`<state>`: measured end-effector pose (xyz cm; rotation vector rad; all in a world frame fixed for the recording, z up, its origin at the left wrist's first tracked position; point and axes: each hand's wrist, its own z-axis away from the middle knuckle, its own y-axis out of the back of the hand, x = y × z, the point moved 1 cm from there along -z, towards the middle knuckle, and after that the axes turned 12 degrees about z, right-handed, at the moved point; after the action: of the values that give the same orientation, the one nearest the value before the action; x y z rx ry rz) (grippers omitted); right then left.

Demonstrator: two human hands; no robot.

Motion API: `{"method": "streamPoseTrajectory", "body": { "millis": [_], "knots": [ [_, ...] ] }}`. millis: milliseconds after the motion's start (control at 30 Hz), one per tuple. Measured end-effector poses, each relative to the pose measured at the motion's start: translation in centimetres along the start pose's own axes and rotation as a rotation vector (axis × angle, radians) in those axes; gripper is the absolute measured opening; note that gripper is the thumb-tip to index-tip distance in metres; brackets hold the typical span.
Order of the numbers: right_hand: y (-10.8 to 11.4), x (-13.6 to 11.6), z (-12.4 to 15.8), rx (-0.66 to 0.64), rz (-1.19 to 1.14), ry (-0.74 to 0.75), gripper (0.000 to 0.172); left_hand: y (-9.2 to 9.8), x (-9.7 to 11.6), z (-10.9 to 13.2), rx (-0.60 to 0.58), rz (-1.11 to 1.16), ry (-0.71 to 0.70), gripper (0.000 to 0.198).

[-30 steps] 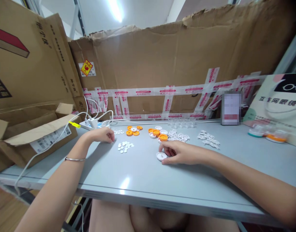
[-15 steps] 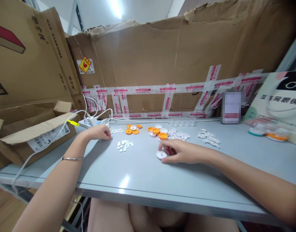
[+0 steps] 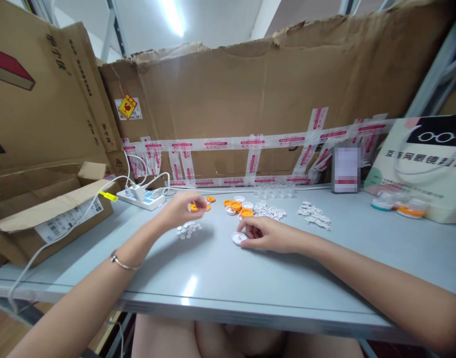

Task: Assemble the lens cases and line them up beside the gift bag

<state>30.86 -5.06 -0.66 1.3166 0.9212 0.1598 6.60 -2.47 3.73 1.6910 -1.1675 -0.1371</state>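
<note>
My right hand (image 3: 263, 232) grips the rim of a round white plastic cap (image 3: 238, 238) that lies on the table. My left hand (image 3: 189, 206) is raised over the table with its fingers pinched; whatever they hold is too small or hidden to make out. Beneath and behind it are orange round parts (image 3: 210, 199), partly covered by the hand. Small white discs (image 3: 189, 229) lie scattered just in front of the left hand. Beyond the right hand sits a group of orange caps (image 3: 235, 206) and white caps (image 3: 247, 205), with a pile of small white pieces (image 3: 270, 211) beside them.
Another pile of white pieces (image 3: 313, 215) lies farther right. Clear plastic cups (image 3: 274, 190) stand at the back, near a phone (image 3: 346, 169). Lidded containers (image 3: 412, 208) sit before a paper bag (image 3: 432, 159). At left are a power strip (image 3: 140, 198) and an open carton (image 3: 71, 214).
My left hand has lifted from beside the small white pieces and moved right, toward the right hand. The right hand keeps its hold on the white cap. The view has shifted slightly.
</note>
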Motion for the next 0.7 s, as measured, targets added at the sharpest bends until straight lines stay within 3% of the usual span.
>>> {"method": "streamPoseTrajectory", "body": {
  "millis": [100, 233, 700],
  "knots": [
    [-0.4, 0.2, -0.4, 0.079, 0.000, -0.007, 0.029, -3.4, 2.3, -1.0, -0.134, -0.016, -0.246, 0.011],
    [-0.7, 0.6, -0.7, 0.125, 0.004, 0.014, 0.028, -6.1, 2.5, -1.5, -0.208, -0.080, -0.374, 0.014],
    [-0.7, 0.7, -0.8, 0.135, 0.007, 0.032, 0.031, -6.8, 1.5, -1.0, -0.192, -0.099, -0.408, 0.018]
  ]
}}
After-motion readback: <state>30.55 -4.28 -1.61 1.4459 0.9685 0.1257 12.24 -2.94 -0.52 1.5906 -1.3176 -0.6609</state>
